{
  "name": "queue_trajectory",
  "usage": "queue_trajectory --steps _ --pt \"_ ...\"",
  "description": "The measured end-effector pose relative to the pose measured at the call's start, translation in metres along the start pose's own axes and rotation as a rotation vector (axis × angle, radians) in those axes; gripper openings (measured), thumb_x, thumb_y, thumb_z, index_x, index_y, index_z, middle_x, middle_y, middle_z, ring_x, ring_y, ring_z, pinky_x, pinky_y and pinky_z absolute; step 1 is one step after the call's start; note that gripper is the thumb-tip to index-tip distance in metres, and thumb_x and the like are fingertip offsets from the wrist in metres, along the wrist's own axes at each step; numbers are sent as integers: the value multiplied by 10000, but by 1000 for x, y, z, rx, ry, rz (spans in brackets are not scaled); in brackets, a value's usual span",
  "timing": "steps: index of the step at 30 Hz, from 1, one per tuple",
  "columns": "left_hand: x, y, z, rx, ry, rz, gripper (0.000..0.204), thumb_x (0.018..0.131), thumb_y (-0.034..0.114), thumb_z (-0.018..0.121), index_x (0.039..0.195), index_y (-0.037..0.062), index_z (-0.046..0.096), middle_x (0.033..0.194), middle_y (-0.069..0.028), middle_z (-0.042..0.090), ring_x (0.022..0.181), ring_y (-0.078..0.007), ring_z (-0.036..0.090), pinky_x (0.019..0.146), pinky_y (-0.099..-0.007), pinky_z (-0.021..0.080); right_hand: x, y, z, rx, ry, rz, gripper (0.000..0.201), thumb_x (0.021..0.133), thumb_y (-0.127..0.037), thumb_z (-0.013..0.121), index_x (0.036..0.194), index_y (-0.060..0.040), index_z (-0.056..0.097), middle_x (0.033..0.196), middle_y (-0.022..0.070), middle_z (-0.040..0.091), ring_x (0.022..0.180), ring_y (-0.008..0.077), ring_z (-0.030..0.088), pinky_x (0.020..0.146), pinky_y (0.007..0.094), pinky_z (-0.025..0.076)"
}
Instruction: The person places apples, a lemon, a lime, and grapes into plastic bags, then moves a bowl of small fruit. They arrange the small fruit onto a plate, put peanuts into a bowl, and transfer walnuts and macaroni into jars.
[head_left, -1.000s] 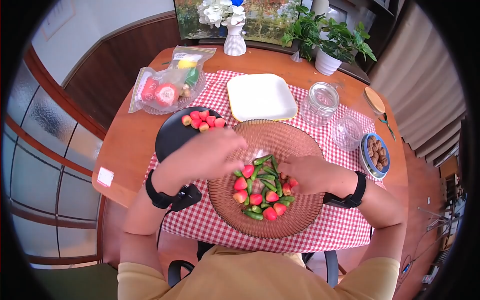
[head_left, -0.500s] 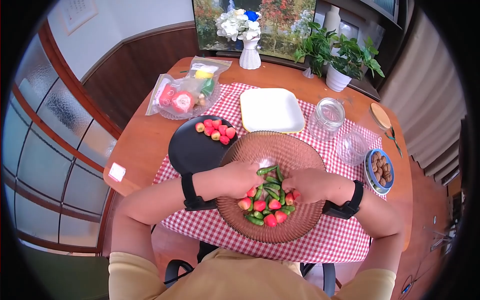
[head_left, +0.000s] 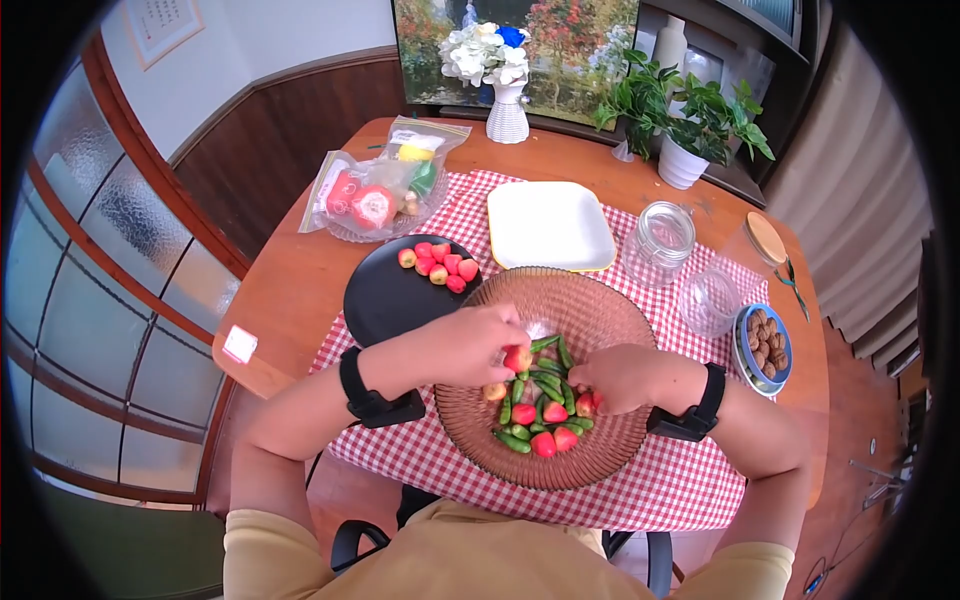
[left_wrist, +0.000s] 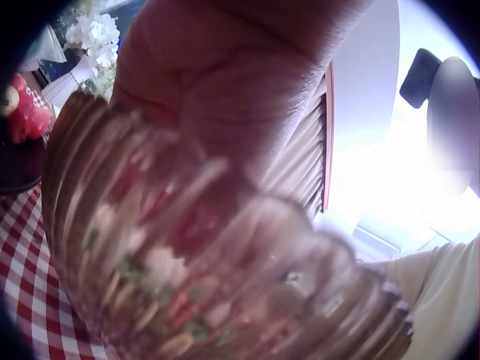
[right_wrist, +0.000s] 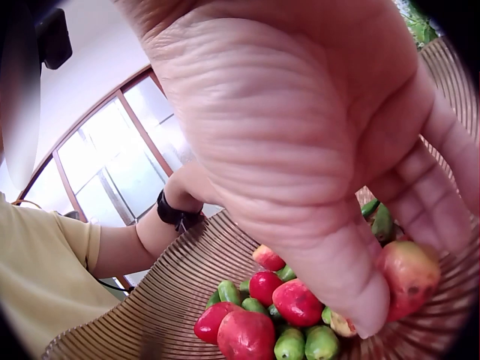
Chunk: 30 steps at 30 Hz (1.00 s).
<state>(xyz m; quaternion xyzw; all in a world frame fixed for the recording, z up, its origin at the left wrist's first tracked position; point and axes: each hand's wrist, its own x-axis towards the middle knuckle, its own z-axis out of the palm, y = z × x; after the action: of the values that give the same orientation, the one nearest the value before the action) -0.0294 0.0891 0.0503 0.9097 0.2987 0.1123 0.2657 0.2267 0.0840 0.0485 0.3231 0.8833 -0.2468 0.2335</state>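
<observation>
At the left side of the brown ribbed bowl [head_left: 470,425], my left hand [head_left: 455,347] pinches a small red fruit [head_left: 517,359] in its fingertips. My right hand [head_left: 622,377] reaches into the bowl's right side; in the right wrist view its thumb and fingers are round a red-yellow fruit [right_wrist: 411,276]. Green peppers [head_left: 512,441] and several red fruits [head_left: 543,444] lie in the bowl between and below the hands. The left wrist view shows the left hand [left_wrist: 225,82] above the bowl's rim [left_wrist: 300,225], its fingers hidden.
A black plate [head_left: 380,310] with several red fruits stands left of the bowl. Behind are a white tray [head_left: 552,225] and bagged items [head_left: 370,200]. Glass jars [head_left: 660,245] and a bowl of walnuts [head_left: 765,345] stand right, a white vase [head_left: 507,118] at the back.
My left hand has moved from beside the black plate's fruits down into the bowl and now holds a red fruit slightly raised. My right hand has stayed at the bowl's right side.
</observation>
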Motion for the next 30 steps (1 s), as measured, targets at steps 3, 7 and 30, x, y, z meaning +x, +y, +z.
queue_trajectory --steps 3,7,30 --pt "-7 1 -22 -76 202 -30 336 770 177 736 1077 80 641 1069 -81 570 949 -200 586 741 -298 505 -1 -3 -3 -20 -5 20 416 700 -143 679 1097 -46 598 883 183 646 879 377 624 730 451 486" --pt "-23 -35 -42 -303 565 -210 367 768 193 769 1081 51 641 1027 -92 588 886 -147 601 725 -251 530 -1 2 4 -18 52 -5 387 690 -149 684 1055 -44 610 869 176 652 873 376 626 722 450 486" --pt "-93 -128 -19 102 880 -706 437 795 191 735 1170 21 589 1030 -131 617 831 -224 643 781 -329 529 -5 -12 -8 -160 -84 77 286 697 -179 642 962 -70 633 839 151 664 858 352 645 714 447 496"
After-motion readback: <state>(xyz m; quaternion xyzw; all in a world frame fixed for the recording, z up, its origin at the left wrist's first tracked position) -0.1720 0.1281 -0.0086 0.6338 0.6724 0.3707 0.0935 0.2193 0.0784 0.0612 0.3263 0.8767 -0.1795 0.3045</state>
